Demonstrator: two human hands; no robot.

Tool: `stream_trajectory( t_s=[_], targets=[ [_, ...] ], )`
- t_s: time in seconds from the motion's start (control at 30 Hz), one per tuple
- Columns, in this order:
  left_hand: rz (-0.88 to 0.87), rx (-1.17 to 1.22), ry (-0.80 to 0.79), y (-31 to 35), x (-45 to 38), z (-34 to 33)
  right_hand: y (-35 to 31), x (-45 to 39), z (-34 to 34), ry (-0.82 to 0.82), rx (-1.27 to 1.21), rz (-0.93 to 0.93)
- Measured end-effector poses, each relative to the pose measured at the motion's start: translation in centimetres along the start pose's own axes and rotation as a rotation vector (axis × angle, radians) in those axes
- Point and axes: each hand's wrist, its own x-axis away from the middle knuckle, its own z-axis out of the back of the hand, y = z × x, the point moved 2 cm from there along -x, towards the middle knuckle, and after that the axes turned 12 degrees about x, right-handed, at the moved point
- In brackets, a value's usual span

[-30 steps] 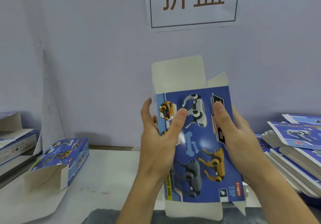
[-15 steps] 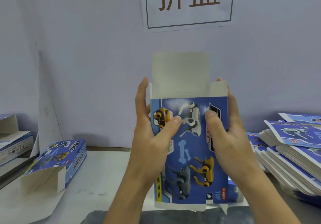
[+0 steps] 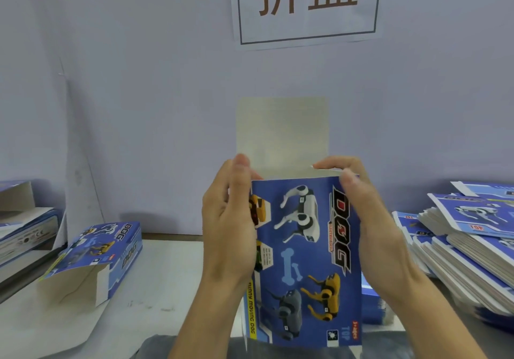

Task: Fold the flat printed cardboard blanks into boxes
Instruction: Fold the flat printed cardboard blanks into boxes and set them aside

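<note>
Closest to me, both hands are up on the blue printed box [image 3: 306,261], held upright in the air in front of my chest, over the table edge. My left hand [image 3: 230,219] wraps the left side, fingers curled round behind and the thumb lying along the front edge near the top corner. My right hand [image 3: 370,219] clamps the right side, thumb on the front by the DOG lettering, and the fingers [image 3: 333,162] curl over the top, pressing the small side flap [image 3: 325,172] inward. The big plain top flap [image 3: 282,133] stands straight up, not yet folded.

My read: this is thin, light card, stiff along its panels but weak at the scored creases, so I'd grip on the side walls near the top corners, not the middle of the face, where a squeeze would bow it. The printed face looks glossy, so it may slip a bit under a thumb. The other side flap I can't make out behind my left hand.

Further out, a folded box [image 3: 94,258] lies on the white table [image 3: 155,289] to my left with its end open. On my right sits the stack of flat blanks [image 3: 467,236]. Behind it all, a paper sign [image 3: 306,5] on the wall
</note>
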Motion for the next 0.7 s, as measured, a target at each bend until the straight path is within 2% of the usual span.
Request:
stream_trajectory(
  t_s=[0.17, 0.33, 0.43, 0.53, 0.7],
  targets=[
    [-0.05, -0.052, -0.028, 0.26, 0.11, -0.37, -0.45, 0.03, 0.02, 0.145, 0.038, -0.029],
    [0.09, 0.078, -0.002, 0.25, 0.33, -0.08, -0.3, 0.03, -0.15, 0.145, -0.026, -0.139],
    [0.127, 0.082, -0.009, 0.13, 0.24, -0.06, -0.61, 0.13, -0.24, 0.089, -0.029, -0.135],
    [0.086, 0.071, -0.016, 0.09, 0.17, -0.12, -0.73, 0.15, -0.29, 0.038, -0.057, -0.102],
    [-0.078, 0.104, 0.029, 0.28, 0.51, -0.06, -0.05, 0.49, -0.67, 0.124, -0.142, 0.005]
  ],
)
